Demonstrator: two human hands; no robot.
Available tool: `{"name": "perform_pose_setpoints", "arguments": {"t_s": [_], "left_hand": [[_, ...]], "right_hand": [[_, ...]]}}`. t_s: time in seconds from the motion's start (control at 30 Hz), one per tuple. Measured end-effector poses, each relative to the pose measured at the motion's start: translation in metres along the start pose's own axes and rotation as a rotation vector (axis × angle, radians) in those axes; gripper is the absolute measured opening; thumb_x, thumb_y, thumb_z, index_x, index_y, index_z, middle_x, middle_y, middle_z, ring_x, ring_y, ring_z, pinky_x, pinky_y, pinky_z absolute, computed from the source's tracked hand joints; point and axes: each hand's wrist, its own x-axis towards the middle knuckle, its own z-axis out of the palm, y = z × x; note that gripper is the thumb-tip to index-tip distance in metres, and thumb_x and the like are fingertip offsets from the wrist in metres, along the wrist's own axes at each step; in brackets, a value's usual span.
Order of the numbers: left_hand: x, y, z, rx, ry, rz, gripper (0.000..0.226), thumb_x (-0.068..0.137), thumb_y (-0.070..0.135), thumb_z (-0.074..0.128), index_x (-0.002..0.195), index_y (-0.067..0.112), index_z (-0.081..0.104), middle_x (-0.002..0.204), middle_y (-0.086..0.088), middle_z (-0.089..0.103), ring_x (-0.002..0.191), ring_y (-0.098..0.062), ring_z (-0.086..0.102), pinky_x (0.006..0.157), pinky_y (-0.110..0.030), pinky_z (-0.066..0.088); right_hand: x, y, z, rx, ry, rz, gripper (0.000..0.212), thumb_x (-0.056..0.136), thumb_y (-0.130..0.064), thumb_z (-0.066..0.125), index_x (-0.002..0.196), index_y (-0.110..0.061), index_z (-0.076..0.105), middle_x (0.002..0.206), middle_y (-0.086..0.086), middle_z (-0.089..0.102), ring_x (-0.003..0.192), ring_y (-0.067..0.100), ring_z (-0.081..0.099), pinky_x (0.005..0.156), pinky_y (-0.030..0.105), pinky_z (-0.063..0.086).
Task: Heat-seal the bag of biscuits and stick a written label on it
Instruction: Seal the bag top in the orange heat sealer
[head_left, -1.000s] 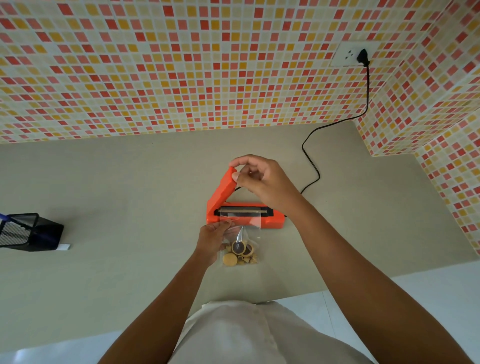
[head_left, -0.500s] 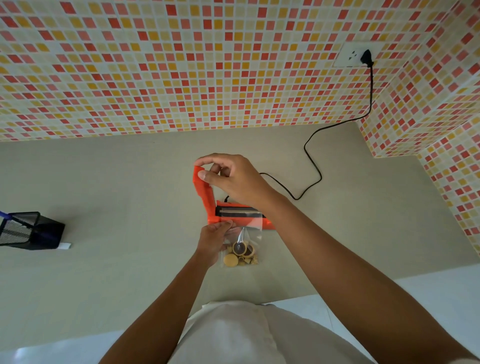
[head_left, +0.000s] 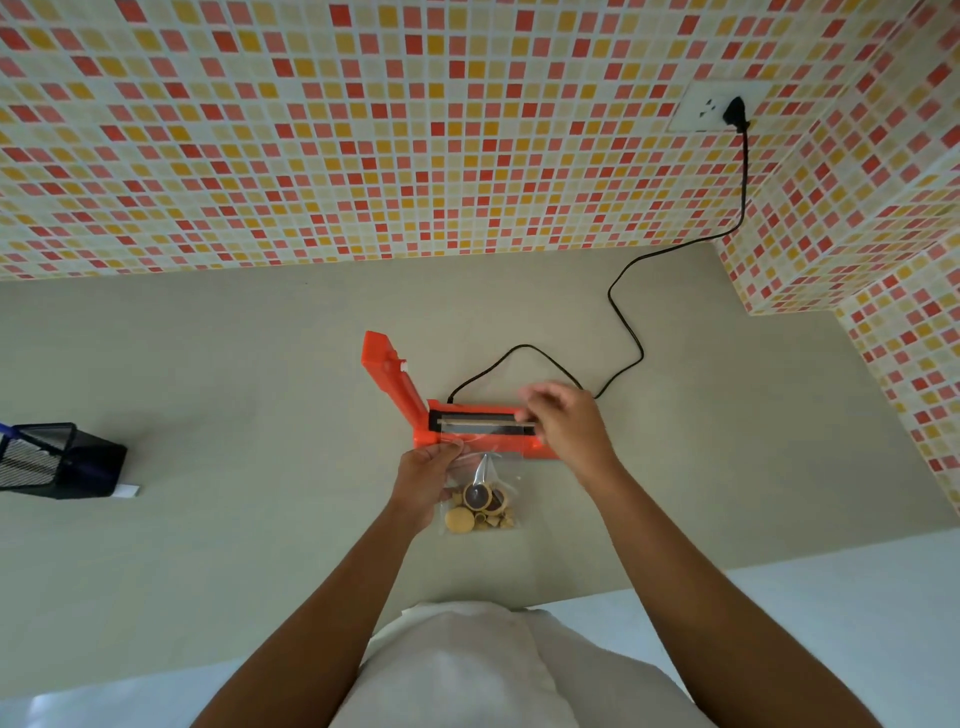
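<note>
Holding, left hand (head_left: 427, 470): we pinch the clear bag's upper left corner.
Bag of biscuits (head_left: 480, 506): lies on the grey counter (head_left: 234, 545), its mouth reaching onto the sealer's front edge.
Right hand (head_left: 566, 426): blurred over the sealer's right end; we cannot tell what our fingers grip.
Heat sealer (head_left: 483, 431): orange, lid (head_left: 389, 371) raised at its left end.
Cord (head_left: 623, 332): runs to the wall socket (head_left: 704, 106).
Mesh holder (head_left: 47, 460): far left.
</note>
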Motion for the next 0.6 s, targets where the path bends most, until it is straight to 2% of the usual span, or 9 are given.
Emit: {"name": "perform_pose_setpoints", "arguments": {"t_s": [0.07,0.17,0.3,0.37,0.43,0.5,0.6], "left_hand": [[0.0,0.0,0.001,0.004,0.001,0.002,0.019,0.092,0.025,0.064,0.096,0.01,0.074,0.095,-0.01,0.074,0.09,-0.027,0.068,0.081,-0.046,0.054],[-0.002,0.002,0.002,0.004,0.004,0.007,0.015,0.093,0.022,0.063,0.091,0.012,0.073,0.088,-0.008,0.072,0.084,-0.025,0.066,0.074,-0.04,0.051],[-0.003,0.002,0.002,-0.002,0.009,0.001,0.014,0.092,0.022,0.064,0.091,0.011,0.073,0.087,-0.009,0.069,0.083,-0.025,0.065,0.073,-0.039,0.049],[-0.003,0.002,0.002,0.003,0.011,-0.007,0.014,0.092,0.022,0.064,0.092,0.011,0.073,0.087,-0.009,0.069,0.083,-0.025,0.065,0.075,-0.04,0.05],[-0.005,0.003,0.003,0.002,0.009,-0.007,0.014,0.093,0.021,0.063,0.091,0.011,0.073,0.086,-0.008,0.069,0.082,-0.024,0.064,0.075,-0.041,0.05],[-0.005,0.004,0.003,-0.001,0.008,-0.004,0.014,0.093,0.021,0.062,0.09,0.011,0.072,0.086,-0.008,0.07,0.082,-0.024,0.065,0.075,-0.04,0.051],[-0.007,0.004,0.003,-0.003,-0.004,0.005,0.015,0.094,0.02,0.061,0.094,0.01,0.072,0.091,-0.008,0.071,0.085,-0.025,0.066,0.075,-0.04,0.052]], "right_hand": [[-0.008,0.044,-0.003,-0.124,0.058,0.1,0.018,0.093,-0.013,0.061,0.082,-0.019,0.074,0.07,0.004,0.073,0.048,0.007,0.053,0.057,0.027,0.043],[-0.021,0.084,-0.001,-0.273,0.052,0.169,0.017,0.092,-0.014,0.062,0.085,-0.016,0.076,0.077,0.0,0.075,0.055,0.001,0.056,0.066,0.026,0.047],[-0.028,0.096,0.011,-0.356,0.066,0.175,0.017,0.093,-0.019,0.062,0.094,-0.014,0.078,0.08,-0.002,0.07,0.067,0.006,0.06,0.058,0.012,0.039],[-0.025,0.099,0.017,-0.311,0.018,0.195,0.018,0.093,-0.021,0.062,0.1,-0.015,0.077,0.086,-0.003,0.071,0.074,0.01,0.062,0.062,0.014,0.04],[-0.024,0.099,0.021,-0.191,-0.031,0.235,0.018,0.093,-0.021,0.063,0.104,-0.015,0.076,0.082,-0.006,0.069,0.071,0.009,0.06,0.064,0.019,0.042],[-0.023,0.097,0.022,-0.107,-0.039,0.25,0.017,0.094,-0.02,0.064,0.106,-0.014,0.074,0.074,-0.01,0.062,0.065,0.005,0.054,0.061,0.019,0.039],[-0.023,0.093,0.022,-0.116,-0.033,0.172,0.015,0.094,-0.019,0.065,0.106,-0.015,0.073,0.082,-0.011,0.066,0.069,0.0,0.057,0.065,0.015,0.042]]}}
